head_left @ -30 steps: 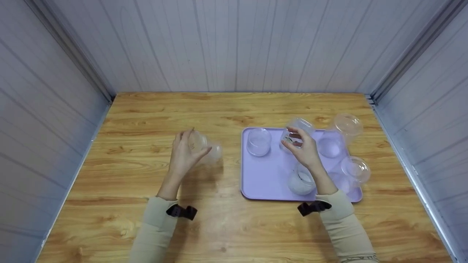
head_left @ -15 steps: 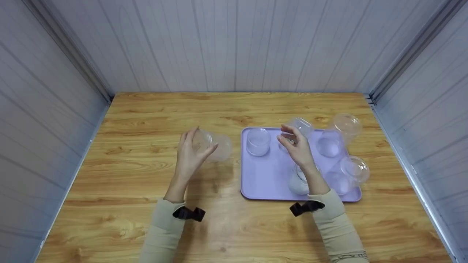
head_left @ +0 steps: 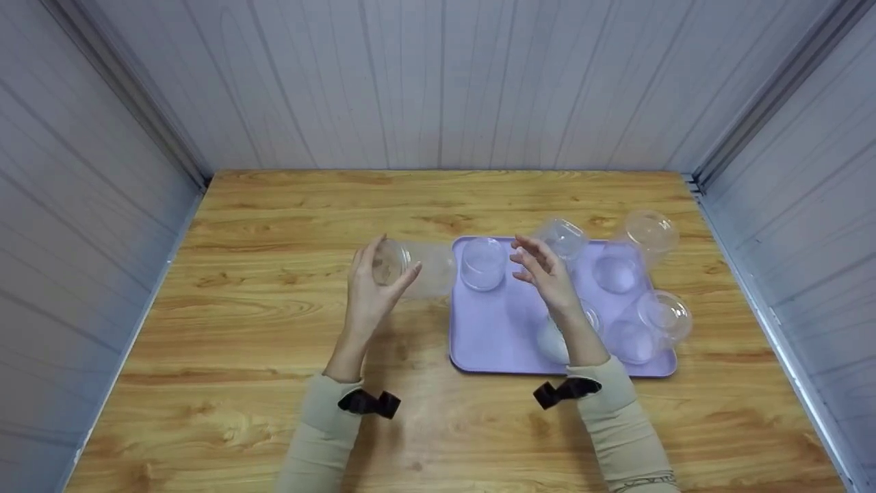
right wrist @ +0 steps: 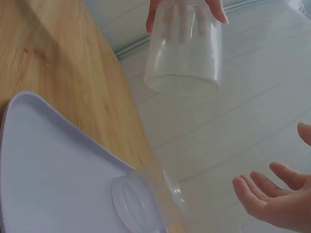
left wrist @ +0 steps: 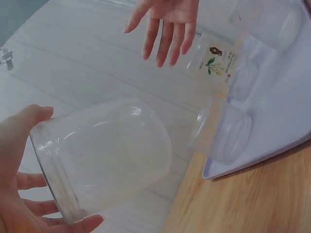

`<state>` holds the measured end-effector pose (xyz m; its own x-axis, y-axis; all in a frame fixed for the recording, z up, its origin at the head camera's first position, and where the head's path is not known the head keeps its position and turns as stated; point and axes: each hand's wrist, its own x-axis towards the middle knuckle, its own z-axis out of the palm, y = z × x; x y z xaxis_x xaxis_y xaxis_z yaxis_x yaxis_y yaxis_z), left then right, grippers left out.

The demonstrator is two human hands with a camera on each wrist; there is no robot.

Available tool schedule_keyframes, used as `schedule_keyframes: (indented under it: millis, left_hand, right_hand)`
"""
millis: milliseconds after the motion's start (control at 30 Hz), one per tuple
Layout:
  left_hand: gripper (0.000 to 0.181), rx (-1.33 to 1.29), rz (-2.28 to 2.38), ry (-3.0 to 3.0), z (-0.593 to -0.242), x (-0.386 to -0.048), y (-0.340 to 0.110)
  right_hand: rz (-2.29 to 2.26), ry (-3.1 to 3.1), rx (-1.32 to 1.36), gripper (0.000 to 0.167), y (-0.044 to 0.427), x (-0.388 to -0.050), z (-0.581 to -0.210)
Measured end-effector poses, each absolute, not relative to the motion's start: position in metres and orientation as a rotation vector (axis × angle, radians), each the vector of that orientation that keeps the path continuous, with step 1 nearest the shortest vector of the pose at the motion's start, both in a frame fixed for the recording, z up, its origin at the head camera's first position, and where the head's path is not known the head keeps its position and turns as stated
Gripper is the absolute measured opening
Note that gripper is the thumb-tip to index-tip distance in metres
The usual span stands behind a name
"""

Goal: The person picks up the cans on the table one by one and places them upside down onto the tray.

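My left hand (head_left: 366, 294) grips a clear plastic jar (head_left: 430, 270) round its ringed end, with thumb and fingers spread about it. The jar lies tipped sideways in the air, its other end pointing right toward the purple tray (head_left: 489, 346). Whether the gripped end carries a lid, I cannot tell. My right hand (head_left: 551, 281) hovers over the tray with its fingers loosely bent, holding nothing. Between the hands, a clear jar (head_left: 483, 266) stands on the tray's back left corner. In the left wrist view, a jar with a plant-printed label (left wrist: 218, 63) shows beyond the right hand's fingers.
More clear jars, one at the back right (head_left: 649, 233) and one at the front right (head_left: 664, 318), stand on the tray. A whitish container (head_left: 551, 342) is partly hidden by the right forearm. Wood-grain table (head_left: 260, 329) surrounds the tray; pale panelled walls (head_left: 441, 82) enclose it.
My left hand has carried the jar rightward to the tray's left edge. The right hand has shifted left, away from the labelled jar, its fingers loosening a little.
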<state>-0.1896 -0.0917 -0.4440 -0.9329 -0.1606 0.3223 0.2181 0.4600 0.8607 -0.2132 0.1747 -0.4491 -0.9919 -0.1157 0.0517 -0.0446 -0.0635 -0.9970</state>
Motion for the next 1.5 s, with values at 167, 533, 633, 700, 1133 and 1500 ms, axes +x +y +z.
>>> schedule_keyframes:
  millis: [167,533,633,700,1133,1500]
  left_hand:
    - [0.07,-0.076,-1.497,-2.3,-0.445,-0.188,-0.086]
    - [0.064,-0.141,-1.64,-2.174,-0.451,-0.18,-0.068]
    - [0.064,-0.151,-1.677,-2.15,-0.457,-0.182,-0.065]
    - [0.063,-0.159,-1.694,-2.129,-0.458,-0.182,-0.062]
    - [0.061,-0.184,-1.85,-2.07,-0.446,-0.173,-0.047]
    - [0.057,-0.232,-1.919,-2.087,-0.426,-0.16,-0.036]
  right_hand:
    - [-2.342,1.924,-0.127,0.041,0.171,-0.212,-0.448]
    - [-2.449,1.673,-0.117,0.042,0.163,-0.21,-0.452]
    - [-2.476,1.624,-0.116,0.044,0.161,-0.208,-0.453]
    - [-2.483,1.603,-0.122,0.046,0.16,-0.208,-0.453]
    - [-2.452,1.512,-0.217,0.081,0.156,-0.206,-0.461]
    - [-2.42,1.331,-0.339,0.106,0.155,-0.203,-0.459]
